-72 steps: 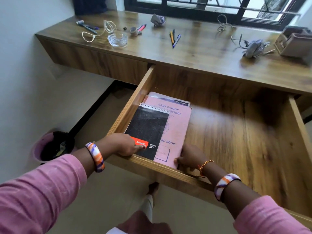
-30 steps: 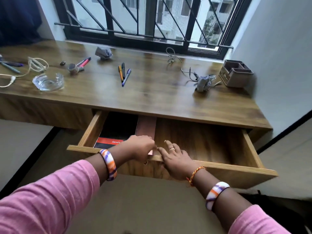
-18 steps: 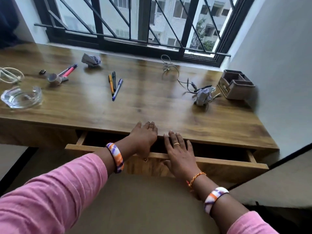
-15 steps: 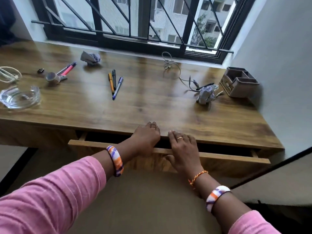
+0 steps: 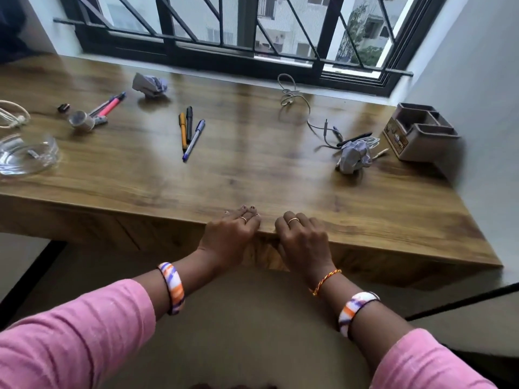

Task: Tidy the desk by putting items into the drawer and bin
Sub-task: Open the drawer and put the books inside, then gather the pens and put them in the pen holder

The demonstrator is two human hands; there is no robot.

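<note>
The drawer front sits flush under the wooden desk, so the books inside are hidden. My left hand and my right hand press side by side against the drawer front, fingertips reaching over the desk's front edge. On the desk lie three pens, a pink marker, a crumpled paper ball at the back and another on the right among tangled cables.
A glass ashtray and a white cord sit at the left edge. A small tape roll lies beside the marker. A brown desk organiser stands at the right by the wall. Window bars run behind the desk.
The drawer with the books slid from fully out to shut under the push of both hands. My view lifted from the drawer to the desk top.
</note>
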